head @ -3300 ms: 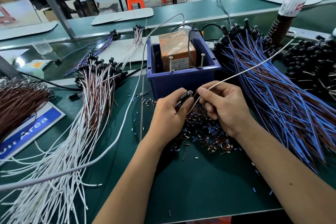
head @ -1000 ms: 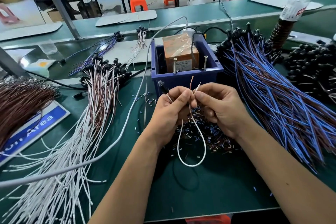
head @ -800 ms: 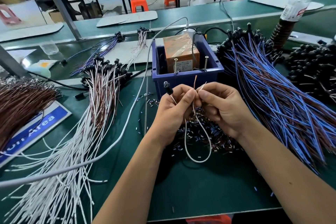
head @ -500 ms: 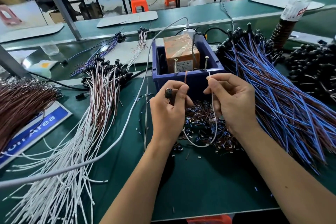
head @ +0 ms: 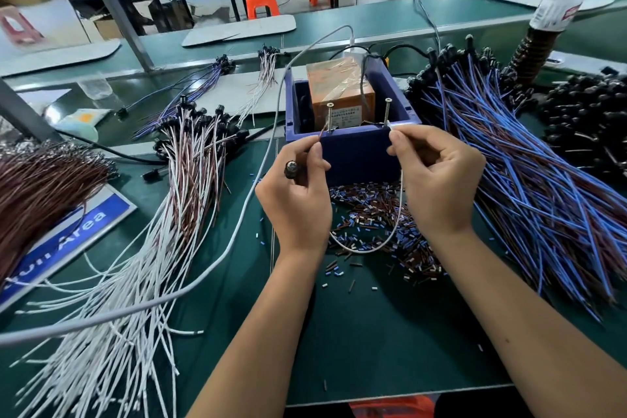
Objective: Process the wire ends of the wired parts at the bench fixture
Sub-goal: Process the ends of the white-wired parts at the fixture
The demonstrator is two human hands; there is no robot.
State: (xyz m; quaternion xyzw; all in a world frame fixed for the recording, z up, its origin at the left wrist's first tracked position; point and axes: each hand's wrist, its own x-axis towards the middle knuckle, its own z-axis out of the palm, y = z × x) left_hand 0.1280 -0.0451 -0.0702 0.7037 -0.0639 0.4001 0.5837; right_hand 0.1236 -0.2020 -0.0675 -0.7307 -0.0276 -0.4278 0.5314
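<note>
Centre of frame: the two wire ends, together half a second ago, are now spread apart. My left hand (head: 298, 193) pinches the brown lead (head: 320, 138) at the left screw post (head: 329, 117), the part's black head (head: 291, 169) tucked in its palm; my right hand (head: 437, 180) pinches the white lead (head: 390, 234) at the right screw post (head: 387, 111) of the blue fixture box (head: 359, 153). I judge that processing is about to begin. Stripped insulation bits (head: 380, 214) lie below the box.
</note>
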